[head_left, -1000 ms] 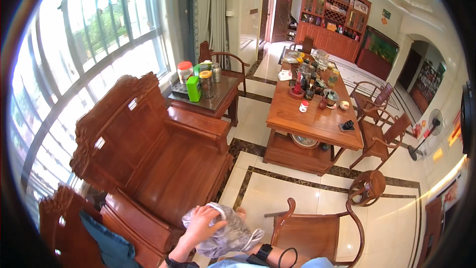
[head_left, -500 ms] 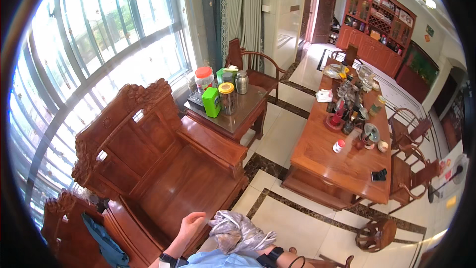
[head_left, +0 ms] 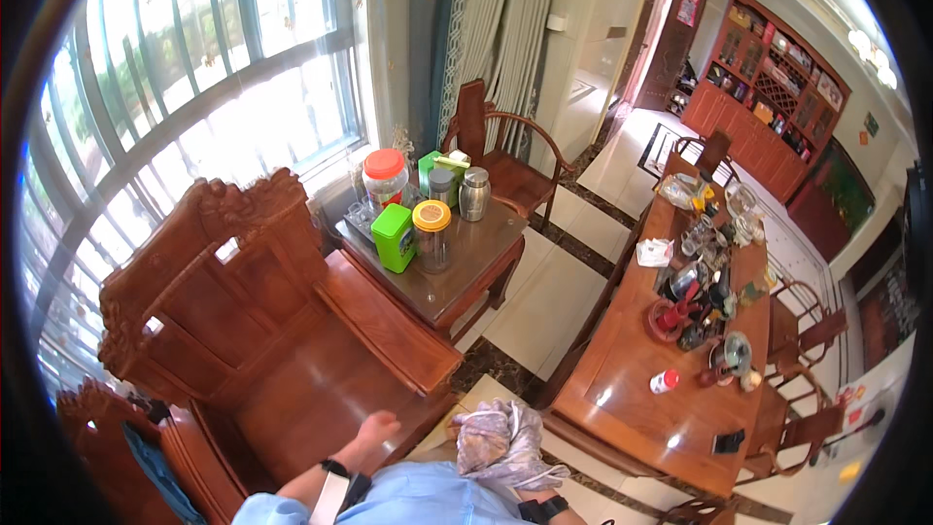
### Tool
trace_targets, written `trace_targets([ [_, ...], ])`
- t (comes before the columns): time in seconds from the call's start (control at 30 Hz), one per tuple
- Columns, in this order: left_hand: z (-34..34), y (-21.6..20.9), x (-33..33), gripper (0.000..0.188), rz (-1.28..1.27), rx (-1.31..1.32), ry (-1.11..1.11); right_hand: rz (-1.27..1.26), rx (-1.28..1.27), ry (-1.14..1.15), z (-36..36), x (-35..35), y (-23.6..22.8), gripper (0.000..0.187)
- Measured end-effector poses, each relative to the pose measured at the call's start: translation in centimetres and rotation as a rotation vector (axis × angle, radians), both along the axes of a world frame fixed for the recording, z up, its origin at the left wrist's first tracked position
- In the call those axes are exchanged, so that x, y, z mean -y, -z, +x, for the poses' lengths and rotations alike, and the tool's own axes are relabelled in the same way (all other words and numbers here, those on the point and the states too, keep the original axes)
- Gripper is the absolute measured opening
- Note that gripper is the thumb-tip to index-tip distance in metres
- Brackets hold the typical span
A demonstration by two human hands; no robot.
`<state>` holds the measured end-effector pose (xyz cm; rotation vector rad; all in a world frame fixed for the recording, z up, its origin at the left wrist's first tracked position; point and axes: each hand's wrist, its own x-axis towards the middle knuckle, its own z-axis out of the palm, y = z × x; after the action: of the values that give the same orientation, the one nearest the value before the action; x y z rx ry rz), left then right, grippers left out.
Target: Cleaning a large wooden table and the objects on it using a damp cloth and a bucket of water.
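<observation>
A crumpled grey-and-white patterned cloth (head_left: 501, 439) is bunched in front of my light blue top at the lower middle. The wrist of my right hand, wearing a black band, leads up under it. The cloth covers the hand itself, which appears to grip the bundle. To the left, my left hand (head_left: 375, 430) is held out over the front of a carved wooden armchair (head_left: 301, 399), fingers loosely bent and nothing seen in them. A black band circles that wrist too.
Beside the armchair stands a side table (head_left: 476, 258) with a green box (head_left: 394, 238), a yellow-lidded jar (head_left: 432, 238), a red-lidded jar (head_left: 385, 178) and a metal canister (head_left: 474, 194). A long wooden table (head_left: 622, 379) on the right bears tea things. Blue fabric (head_left: 160, 476) drapes a seat.
My view has moved forward and tilted, bringing the side table and long table nearer. The cloth travels along in front of me; my left hand remains beside it.
</observation>
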<state>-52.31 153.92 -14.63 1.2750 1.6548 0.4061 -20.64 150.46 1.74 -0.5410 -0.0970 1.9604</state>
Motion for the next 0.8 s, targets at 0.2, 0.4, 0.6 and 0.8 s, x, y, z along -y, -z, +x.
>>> trace_targets([
  [0.2, 9.7, -5.7, -13.3, 0.069, 0.276, 0.026, 0.096, 0.065, 0.000, 0.086, 5.3, -9.7, -2.2, 0.035],
  [0.4, 13.1, -13.3, -24.4, 0.101, 0.740, -0.314, 0.022, 0.137, -0.081, 0.071, 6.6, -21.9, -2.5, 0.031],
  [0.6, 12.9, -20.1, -37.4, 0.118, 0.888, -0.484, 0.043, 0.225, -0.257, 0.006, 4.6, -36.4, -1.3, 0.028],
  [0.8, 13.0, -18.9, -43.0, 0.115, 0.728, -0.591, 0.201, 0.261, 0.224, 0.185, -0.6, -46.0, -3.3, 0.023],
])
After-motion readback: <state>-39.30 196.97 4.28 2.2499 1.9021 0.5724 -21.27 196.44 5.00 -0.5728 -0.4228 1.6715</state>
